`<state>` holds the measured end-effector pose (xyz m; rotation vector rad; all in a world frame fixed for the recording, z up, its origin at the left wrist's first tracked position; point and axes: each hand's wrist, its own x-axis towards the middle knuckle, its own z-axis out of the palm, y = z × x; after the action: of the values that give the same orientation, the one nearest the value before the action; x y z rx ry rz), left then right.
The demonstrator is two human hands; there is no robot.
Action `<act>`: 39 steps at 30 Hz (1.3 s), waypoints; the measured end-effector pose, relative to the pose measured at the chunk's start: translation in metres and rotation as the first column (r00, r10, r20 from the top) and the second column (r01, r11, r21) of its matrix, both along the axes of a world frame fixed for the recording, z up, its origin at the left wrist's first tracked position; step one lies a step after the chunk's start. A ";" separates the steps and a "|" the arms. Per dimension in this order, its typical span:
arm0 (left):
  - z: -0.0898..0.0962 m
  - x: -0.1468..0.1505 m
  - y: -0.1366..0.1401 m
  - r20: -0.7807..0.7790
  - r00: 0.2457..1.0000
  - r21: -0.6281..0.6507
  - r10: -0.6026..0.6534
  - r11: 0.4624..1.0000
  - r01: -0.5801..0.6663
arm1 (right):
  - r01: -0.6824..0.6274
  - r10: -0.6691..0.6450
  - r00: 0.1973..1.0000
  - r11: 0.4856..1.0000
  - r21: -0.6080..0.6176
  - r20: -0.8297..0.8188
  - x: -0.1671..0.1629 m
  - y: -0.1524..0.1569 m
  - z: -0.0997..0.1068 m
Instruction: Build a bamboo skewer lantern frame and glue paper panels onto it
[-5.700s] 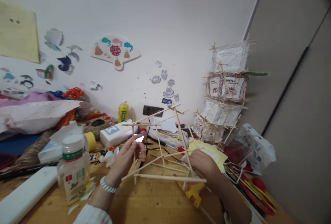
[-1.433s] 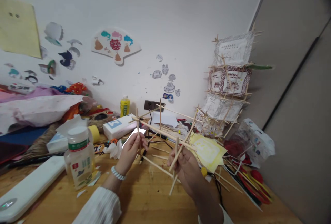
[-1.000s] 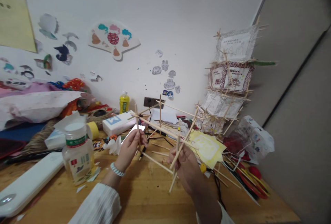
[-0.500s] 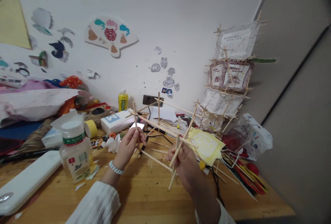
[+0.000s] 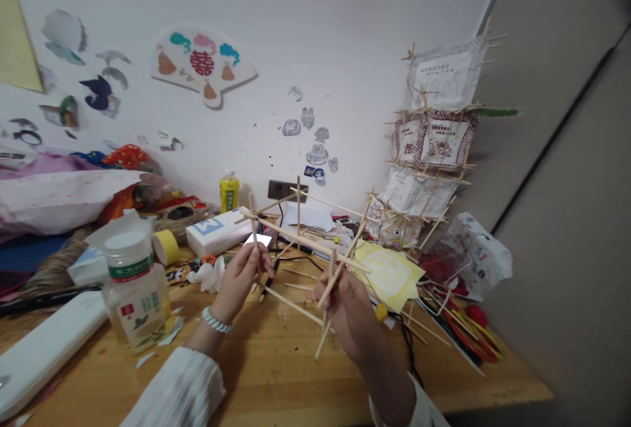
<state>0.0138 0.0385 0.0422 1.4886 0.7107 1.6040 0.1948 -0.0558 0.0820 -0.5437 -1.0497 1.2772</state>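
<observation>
Both hands held a stick frame point(image 5: 300, 243) up above the wooden table point(image 5: 256, 374). The left hand point(image 5: 241, 276) was closed around an upright stick at its left end; the right hand point(image 5: 345, 305) gripped a slanted stick on the right. Several sticks were already joined crosswise, but the frame carried no paper, unlike the papered stick tower point(image 5: 434, 151) far right.

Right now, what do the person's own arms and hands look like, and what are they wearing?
Both hands are bare, with no gloves. The left hand has a pale beaded bracelet round the wrist, and below it a white ribbed sleeve gathered at the cuff. The right hand has a bare forearm, with a white sleeve edge showing at the picture's bottom.
</observation>
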 end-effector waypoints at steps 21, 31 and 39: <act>0.003 0.001 -0.003 0.012 1.000 -0.006 0.029 1.000 -0.028 | 0.055 -0.056 0.998 0.998 0.034 0.039 -0.005 0.003 0.005; 0.002 -0.002 0.000 0.114 0.993 -0.078 0.008 0.997 0.001 | -0.087 0.021 0.957 0.972 0.219 0.288 0.007 -0.004 0.010; 0.004 -0.012 0.003 0.231 0.969 -0.109 0.082 0.992 -0.058 | 0.211 -0.463 0.755 0.842 0.496 0.464 0.039 -0.020 0.019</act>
<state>0.0014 0.0413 0.0459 1.1878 0.7049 1.7366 0.2341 -0.0763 0.1007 -0.7708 -1.5889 0.5187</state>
